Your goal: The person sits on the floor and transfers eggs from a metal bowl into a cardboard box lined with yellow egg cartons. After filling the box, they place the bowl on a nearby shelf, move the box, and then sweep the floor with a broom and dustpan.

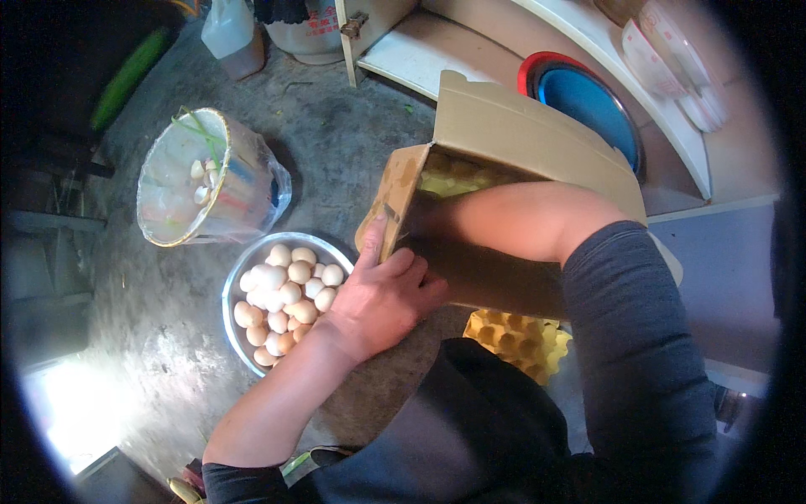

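Note:
My left hand (pixel 384 296) grips the near left edge of an open cardboard box (pixel 504 126), its thumb lying on the outer side of a flap. My right forearm reaches deep into the box, and the right hand is hidden in its shadow. Inside, along the far wall, a pale yellow molded egg tray (pixel 453 176) shows. Left of the box, partly behind my left wrist, a metal bowl (pixel 228 315) holds several white and brown eggs (pixel 290 293). Another yellow egg tray (pixel 510 334) lies on the floor beside the box, close to my body.
A bin lined with clear plastic (pixel 252 170), with eggshells and green stalks inside, stands at the left. Beyond are a plastic jug (pixel 230 38) and a white shelf (pixel 428 53). A blue basin (pixel 585 104) leans behind the box. Bowls (pixel 655 63) sit at upper right.

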Demonstrator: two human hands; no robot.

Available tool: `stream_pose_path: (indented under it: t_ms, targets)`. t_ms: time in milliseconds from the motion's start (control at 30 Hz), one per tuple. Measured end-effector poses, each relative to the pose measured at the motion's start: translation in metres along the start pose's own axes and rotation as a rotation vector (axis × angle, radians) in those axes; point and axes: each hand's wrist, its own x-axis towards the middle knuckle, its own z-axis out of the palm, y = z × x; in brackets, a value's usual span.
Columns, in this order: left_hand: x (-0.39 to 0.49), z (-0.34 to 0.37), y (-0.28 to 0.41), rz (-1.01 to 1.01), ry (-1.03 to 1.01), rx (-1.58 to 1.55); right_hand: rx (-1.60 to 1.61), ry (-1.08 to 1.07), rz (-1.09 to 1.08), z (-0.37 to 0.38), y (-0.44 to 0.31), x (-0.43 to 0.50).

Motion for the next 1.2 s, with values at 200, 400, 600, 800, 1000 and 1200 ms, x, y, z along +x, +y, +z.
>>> stream_pose_path:
  t_ms: [200,400,600,800,1000,1200]
  targets:
    - [0.016,0.008,-0.006,0.008,0.049,-0.047,0.010,-0.016,-0.016,0.006,0.018,-0.013]
    - [0.020,0.004,-0.007,0.020,0.049,-0.065,0.012,-0.011,-0.054,-0.009,0.008,-0.027]
    - [0.022,-0.001,-0.003,0.035,0.070,-0.073,-0.131,-0.013,-0.028,-0.042,-0.006,-0.087]
    - [0.013,0.001,-0.012,-0.025,0.046,-0.074,-0.769,-0.268,-0.286,-0.125,-0.035,-0.137]
    - [0.017,0.007,-0.001,0.040,0.007,-0.037,-0.346,-0.176,0.023,-0.141,-0.021,-0.159]
    - [0.020,0.013,0.014,0.043,-0.018,0.005,0.132,-0.010,0.038,-0.043,0.008,-0.098]
